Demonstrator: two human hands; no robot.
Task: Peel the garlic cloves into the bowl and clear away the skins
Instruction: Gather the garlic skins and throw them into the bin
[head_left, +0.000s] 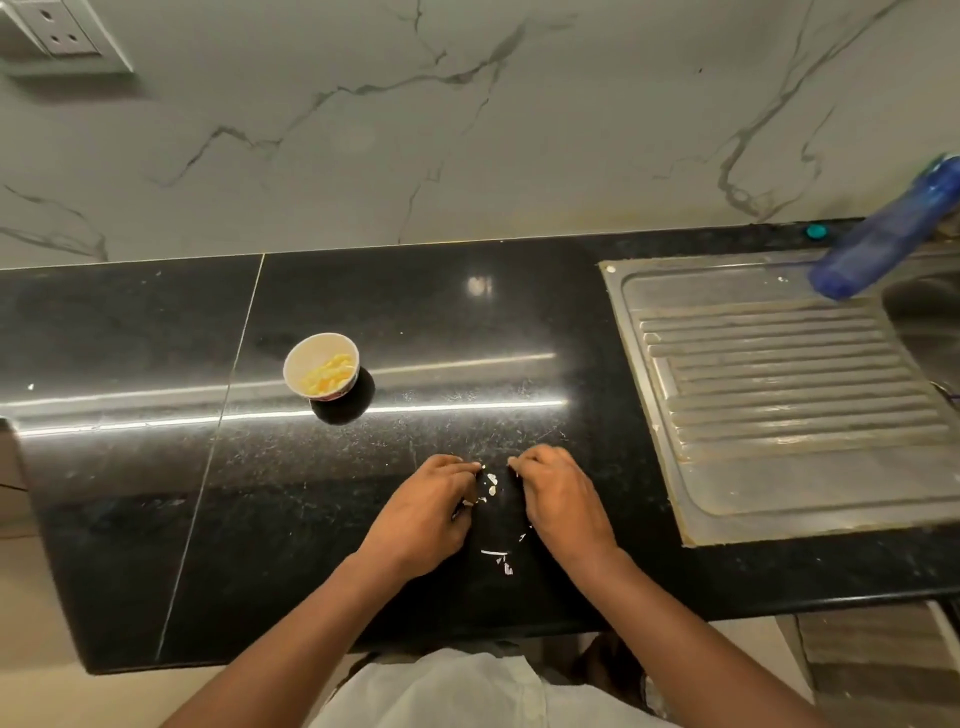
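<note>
A small white bowl (320, 365) with several yellowish peeled garlic cloves (328, 375) stands on the black countertop (130, 467), left of centre. My left hand (423, 514) and my right hand (558, 499) rest side by side on the counter near its front edge, fingers curled, edges down. Between them lie small white garlic skins (491, 484), and more skin bits (498, 560) lie nearer my body. What either hand holds under its curled fingers is hidden.
A steel sink drainboard (779, 389) fills the right side, with the sink basin (930, 322) at the far right. A blue bottle (883, 234) leans over the drainboard's back corner. A marble wall (467, 130) rises behind, with a socket (62, 31) at top left.
</note>
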